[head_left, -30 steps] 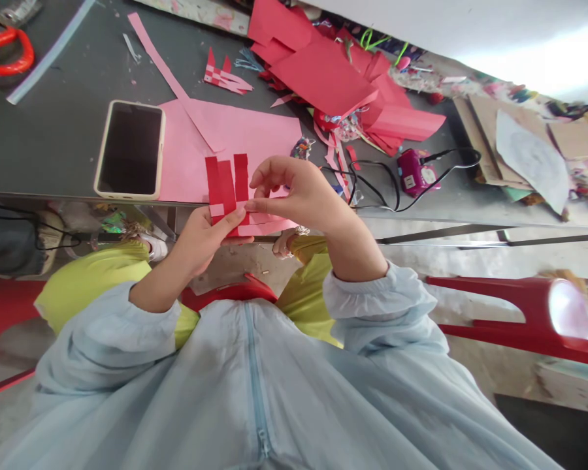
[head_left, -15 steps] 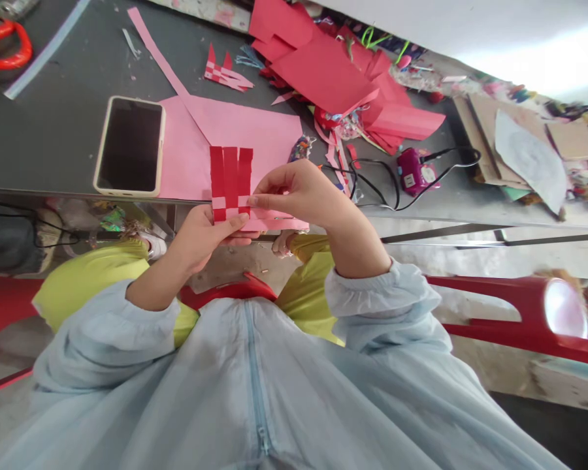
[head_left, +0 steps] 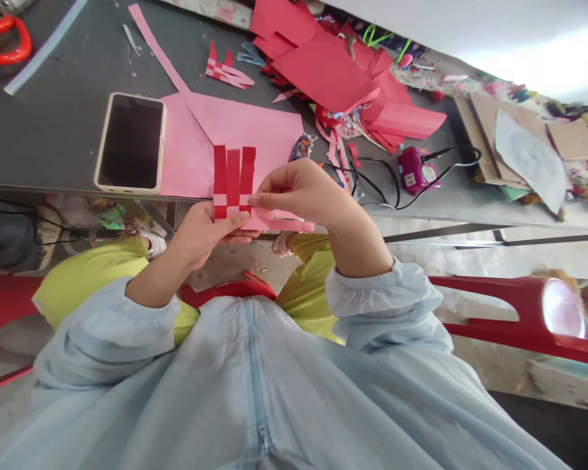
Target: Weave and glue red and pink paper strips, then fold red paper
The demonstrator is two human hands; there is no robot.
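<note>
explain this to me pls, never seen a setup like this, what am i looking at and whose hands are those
There is no machine here: these are one person's own bare hands. The camera is worn on that person's head, looking forward and down, so sleeves and knees show too. The left hand holds a red and pink woven paper piece, with three red strips pointing away. The right hand pinches at its right edge. On the dark table lie a phone, a pink sheet, a smaller woven piece, a pile of red paper, a purple box with a black cable, and cardboard pieces.
</note>
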